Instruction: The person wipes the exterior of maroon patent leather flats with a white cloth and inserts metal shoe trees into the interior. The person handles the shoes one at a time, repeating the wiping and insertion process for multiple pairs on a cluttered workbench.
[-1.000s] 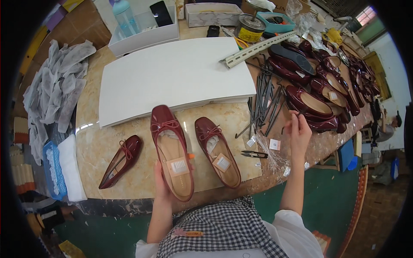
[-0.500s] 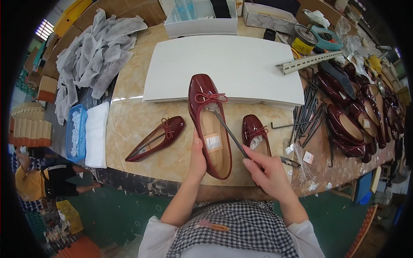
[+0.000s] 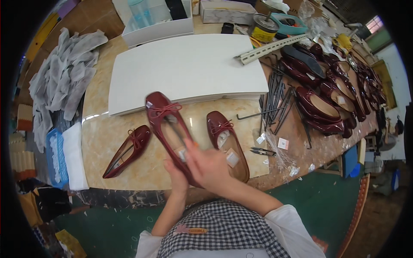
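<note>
My left hand grips a dark red patent ballet flat with a bow, toe pointing away from me. A dark rod lies inside it, its front end toward the toe. Over the heel part reaches my right hand, its fingers smeared by motion, at the rod's near end; whether they grip it I cannot tell. To the left, another flat rests on the table with a rod in it. A third flat lies to the right, white paper in its toe and a pale label inside.
A white board spans the table behind the shoes. Bent dark rods and thread snips lie right, beside a heap of red flats. Left are a blue basket, white cloth and greyish sheets.
The held shoe has come lower and leftward in view, and the rod now lies down inside it. My right hand has moved left over the heel part. The whole view has shifted.
</note>
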`<state>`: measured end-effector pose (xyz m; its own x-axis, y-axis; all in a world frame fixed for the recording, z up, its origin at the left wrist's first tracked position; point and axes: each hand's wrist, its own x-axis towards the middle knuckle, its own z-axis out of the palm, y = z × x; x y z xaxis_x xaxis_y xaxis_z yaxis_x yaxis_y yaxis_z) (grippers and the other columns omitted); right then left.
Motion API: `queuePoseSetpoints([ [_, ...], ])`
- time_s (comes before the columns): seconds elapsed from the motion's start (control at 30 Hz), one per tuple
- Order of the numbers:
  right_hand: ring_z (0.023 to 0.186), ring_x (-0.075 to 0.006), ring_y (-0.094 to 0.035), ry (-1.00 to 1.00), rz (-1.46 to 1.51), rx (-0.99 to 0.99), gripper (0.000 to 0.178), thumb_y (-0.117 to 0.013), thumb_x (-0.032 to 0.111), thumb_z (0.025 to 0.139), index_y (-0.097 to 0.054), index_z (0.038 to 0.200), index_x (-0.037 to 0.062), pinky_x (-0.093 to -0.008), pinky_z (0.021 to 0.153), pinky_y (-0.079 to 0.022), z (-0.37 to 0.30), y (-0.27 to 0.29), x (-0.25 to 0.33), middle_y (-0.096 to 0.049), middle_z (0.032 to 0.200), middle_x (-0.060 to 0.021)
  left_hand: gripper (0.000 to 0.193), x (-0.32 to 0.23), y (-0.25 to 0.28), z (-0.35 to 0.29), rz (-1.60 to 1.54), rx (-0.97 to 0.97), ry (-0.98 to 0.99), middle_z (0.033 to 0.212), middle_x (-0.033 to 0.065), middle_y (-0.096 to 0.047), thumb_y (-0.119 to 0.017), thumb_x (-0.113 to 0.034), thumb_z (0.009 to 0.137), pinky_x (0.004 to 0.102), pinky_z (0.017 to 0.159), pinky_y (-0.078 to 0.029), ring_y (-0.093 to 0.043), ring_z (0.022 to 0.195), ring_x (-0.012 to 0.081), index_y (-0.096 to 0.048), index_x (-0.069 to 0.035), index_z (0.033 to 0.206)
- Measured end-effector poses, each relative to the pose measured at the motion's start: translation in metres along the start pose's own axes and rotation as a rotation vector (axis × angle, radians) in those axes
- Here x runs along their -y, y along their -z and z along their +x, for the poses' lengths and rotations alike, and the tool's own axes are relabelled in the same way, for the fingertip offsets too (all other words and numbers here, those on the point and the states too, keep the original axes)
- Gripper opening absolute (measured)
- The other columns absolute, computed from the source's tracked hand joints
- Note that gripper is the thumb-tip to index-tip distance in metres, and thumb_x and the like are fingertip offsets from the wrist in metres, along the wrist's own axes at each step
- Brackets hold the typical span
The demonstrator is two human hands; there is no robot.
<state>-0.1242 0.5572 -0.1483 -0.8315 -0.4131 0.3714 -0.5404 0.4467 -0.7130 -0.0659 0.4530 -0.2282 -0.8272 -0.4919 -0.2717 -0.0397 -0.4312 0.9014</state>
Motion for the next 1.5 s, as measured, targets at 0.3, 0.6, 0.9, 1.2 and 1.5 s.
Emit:
queuePoseSetpoints([
  [0.3,0.067,-0.0326,-0.066,-0.525,-0.132,-0.085,0.021,-0.052,0.022,0.092,-0.067,0.096,0.0076,-0.04,0.061,-0.052,0.013,0.078,-0.124,-0.065,0.067,-0.0136,0.046,-0.064,0.024,0.011,1.04,-0.072,-0.458,0.098,0.0093,-0.062,-0.058,-0.022,0.09,0.0318,0.078,-0.049,-0.059,0.086,0.0196,-0.048,-0.004,0.131],
  [0.6,0.057,-0.0184,-0.061,-0.558,-0.161,-0.273,0.02,-0.063,0.015,0.088,-0.066,0.104,0.0041,-0.031,0.053,-0.045,-0.018,0.13,-0.137,-0.063,0.064,-0.0095,0.066,-0.002,-0.035,0.005,0.804,0.495,-0.066,0.09,0.0174,-0.066,-0.054,-0.018,0.085,0.0367,0.071,-0.053,-0.066,0.074,0.0257,-0.031,0.001,0.144],
  [0.9,0.051,-0.0028,-0.031,-0.489,0.328,0.179,0.042,-0.056,0.007,0.092,-0.053,0.133,0.005,-0.0209,0.047,-0.028,-0.031,0.087,-0.035,-0.037,0.059,0.0059,0.062,-0.015,0.0,0.02,-0.224,0.433,0.415,0.13,0.0145,-0.051,-0.04,-0.044,0.096,0.0372,0.098,-0.044,-0.053,0.118,0.0241,-0.031,-0.003,0.142],
  [1.2,0.047,-0.0095,-0.04,-0.617,0.514,0.346,0.038,-0.054,0.011,0.093,-0.053,0.131,0.0028,-0.0264,0.046,-0.035,0.0,0.066,-0.003,-0.038,0.054,-0.0064,0.067,-0.021,-0.006,0.018,0.045,0.335,0.013,0.132,0.0141,-0.049,-0.044,-0.045,0.095,0.0324,0.1,-0.04,-0.049,0.12,0.02,-0.031,0.001,0.142],
  [1.5,0.043,-0.0273,-0.055,-0.123,-0.003,-0.015,0.037,-0.057,0.009,0.089,-0.056,0.124,-0.0018,-0.0374,0.044,-0.042,0.004,0.024,-0.002,-0.054,0.052,-0.0131,0.083,-0.014,-0.019,0.006,0.047,0.324,-0.005,0.132,0.0145,-0.049,-0.041,-0.064,0.091,0.0332,0.098,-0.041,-0.051,0.118,0.0215,-0.032,0.002,0.141],
])
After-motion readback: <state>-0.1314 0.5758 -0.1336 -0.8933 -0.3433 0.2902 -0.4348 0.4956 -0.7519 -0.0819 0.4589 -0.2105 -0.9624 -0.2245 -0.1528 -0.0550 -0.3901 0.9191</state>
